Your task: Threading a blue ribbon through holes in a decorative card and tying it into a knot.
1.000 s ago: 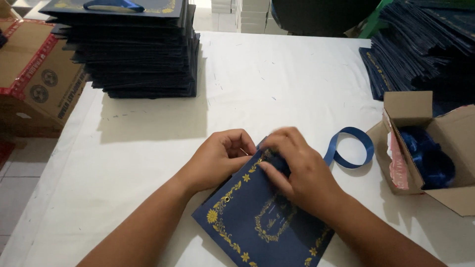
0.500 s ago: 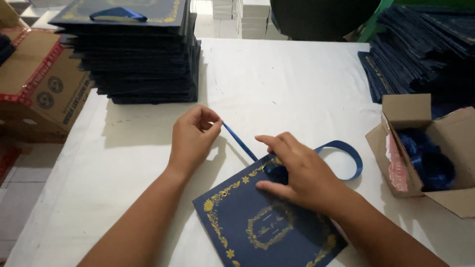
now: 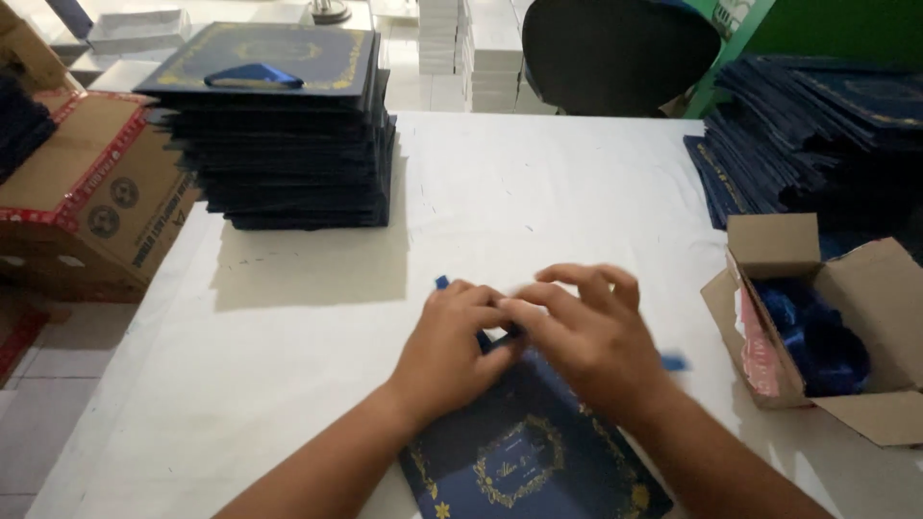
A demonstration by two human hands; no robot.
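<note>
A dark blue folder (image 3: pixel 529 452) with gold ornament is laid flat on the white table (image 3: pixel 317 365), at its near edge. Both hands are met at the folder's upper edge: the left hand (image 3: pixel 452 351) and the right hand (image 3: pixel 586 332) are pinched on a blue ribbon (image 3: pixel 673 362), only short ends of which are seen. Whether the ribbon is already fastened cannot be told. A tall stack of like folders (image 3: pixel 288 144) is noted at far left, the top one bearing a ribbon, and judged finished. A looser pile (image 3: pixel 817 135) lies at far right. An open cardboard box of ribbons (image 3: pixel 817 327) is set beside the right hand. A dark chair (image 3: pixel 615 53) is placed beyond the table.
</note>
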